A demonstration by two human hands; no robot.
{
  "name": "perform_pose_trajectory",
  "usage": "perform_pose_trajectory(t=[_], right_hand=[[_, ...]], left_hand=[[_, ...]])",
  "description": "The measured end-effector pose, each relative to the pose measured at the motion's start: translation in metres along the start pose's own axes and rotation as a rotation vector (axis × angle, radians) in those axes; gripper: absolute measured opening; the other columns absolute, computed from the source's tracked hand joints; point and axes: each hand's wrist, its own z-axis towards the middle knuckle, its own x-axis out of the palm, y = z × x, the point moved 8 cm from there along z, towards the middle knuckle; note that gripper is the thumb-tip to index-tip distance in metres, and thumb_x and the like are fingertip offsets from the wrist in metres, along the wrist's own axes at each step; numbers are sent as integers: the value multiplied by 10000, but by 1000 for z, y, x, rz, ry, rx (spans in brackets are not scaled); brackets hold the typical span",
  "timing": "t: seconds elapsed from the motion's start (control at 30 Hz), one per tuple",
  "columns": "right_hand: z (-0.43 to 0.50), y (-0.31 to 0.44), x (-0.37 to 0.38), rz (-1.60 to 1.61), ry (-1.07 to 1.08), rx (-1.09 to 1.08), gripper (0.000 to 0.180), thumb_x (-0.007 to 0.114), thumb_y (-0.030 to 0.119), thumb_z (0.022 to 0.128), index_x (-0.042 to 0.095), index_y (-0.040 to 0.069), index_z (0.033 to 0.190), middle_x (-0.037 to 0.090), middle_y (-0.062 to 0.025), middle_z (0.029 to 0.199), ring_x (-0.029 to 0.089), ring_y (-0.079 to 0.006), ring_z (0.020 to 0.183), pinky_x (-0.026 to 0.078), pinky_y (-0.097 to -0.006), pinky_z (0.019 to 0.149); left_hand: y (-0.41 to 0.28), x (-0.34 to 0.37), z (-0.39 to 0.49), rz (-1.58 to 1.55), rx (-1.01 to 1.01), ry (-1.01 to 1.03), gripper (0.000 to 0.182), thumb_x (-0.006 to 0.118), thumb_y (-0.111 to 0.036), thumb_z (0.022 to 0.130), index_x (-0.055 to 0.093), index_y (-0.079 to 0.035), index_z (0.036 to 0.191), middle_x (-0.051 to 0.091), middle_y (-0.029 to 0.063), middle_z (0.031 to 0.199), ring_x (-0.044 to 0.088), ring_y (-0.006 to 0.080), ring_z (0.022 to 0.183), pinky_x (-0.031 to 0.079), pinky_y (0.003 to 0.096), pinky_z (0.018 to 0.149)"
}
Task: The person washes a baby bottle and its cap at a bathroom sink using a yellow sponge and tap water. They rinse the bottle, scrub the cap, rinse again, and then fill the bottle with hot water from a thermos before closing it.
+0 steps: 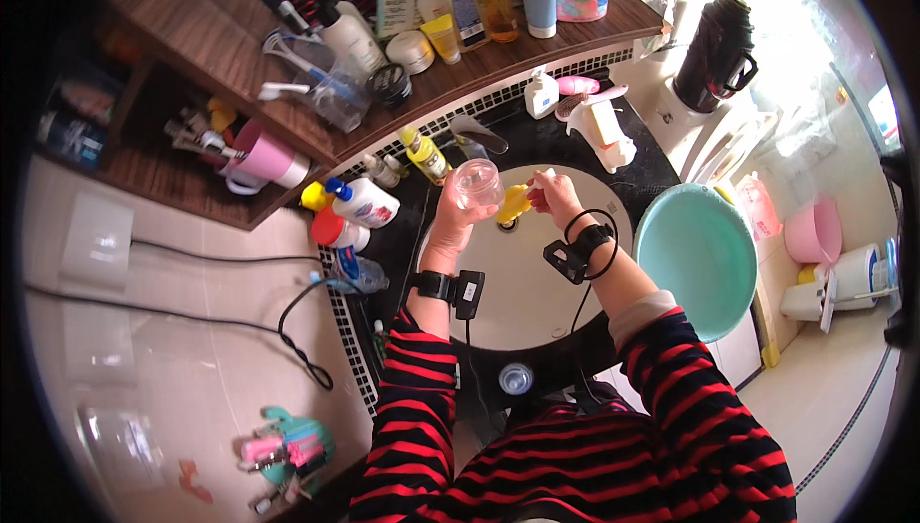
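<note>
My left hand (454, 218) grips a clear, round plastic jar (479, 182) over the washbasin, its open mouth tilted up toward me. Just right of it, my right hand (559, 200) has its fingers closed on a small white object (544, 177), too small to name surely. A yellow item (513, 203), perhaps a sponge or brush head, shows beside those fingers above the drain (508, 224); whether it joins the white piece I cannot tell. Under both hands lies the round white washbasin (517, 300). The metal faucet (480, 136) stands behind the jar.
A teal plastic basin (697, 264) is at the right. Along the left counter stand a white pump bottle (368, 202) and a red-lidded jar (334, 228). A clear container (516, 378) sits at the front edge. The wooden shelf (460, 85) bears several toiletries. Cables hang from my wrist devices.
</note>
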Motion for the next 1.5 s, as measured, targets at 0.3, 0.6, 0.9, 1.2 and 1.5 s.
perform_pose_trajectory(t=[0.3, 0.6, 0.9, 1.2, 1.5], right_hand=[[12, -10, 16, 104, 77, 81, 286, 582, 294, 942, 678, 25, 934, 604, -52, 732, 626, -152, 649, 531, -266, 626], [30, -31, 24, 131, -16, 113, 265, 585, 243, 923, 685, 7, 857, 647, -71, 738, 630, -150, 624, 543, -273, 596], [35, -36, 31, 149, -29, 148, 243, 598, 222, 911, 681, -5, 892, 656, -83, 773, 647, -159, 669, 545, -275, 609], [-2, -12, 6, 86, 223, 43, 152, 628, 91, 884, 686, -20, 970, 686, -88, 874, 667, -160, 754, 570, -269, 746], [2, -3, 36, -374, 322, -167, 186, 735, 170, 787, 706, 22, 897, 667, -40, 750, 624, -113, 648, 515, -248, 628]], left_hand=[[49, -3, 45, -3, -77, 32, 672, 775, -13, 631, 487, -47, 1238, 559, 60, 1167, 534, 187, 1122, 433, 344, 1005], [37, -9, 64, -5, -91, 64, 681, 755, -10, 660, 465, -25, 1275, 553, 96, 1221, 550, 205, 1126, 439, 341, 1009], [16, -17, 67, 33, -34, 35, 680, 762, -77, 672, 461, -21, 1280, 548, 97, 1191, 548, 216, 1110, 451, 362, 996], [-9, -26, 18, -109, -9, 9, 730, 781, -55, 643, 454, -16, 1295, 515, 113, 1312, 551, 298, 1163, 446, 438, 1033], [-17, -56, -64, -31, 50, -171, 775, 805, -46, 626, 451, -41, 1316, 509, 126, 1320, 525, 294, 1200, 434, 449, 1045]])
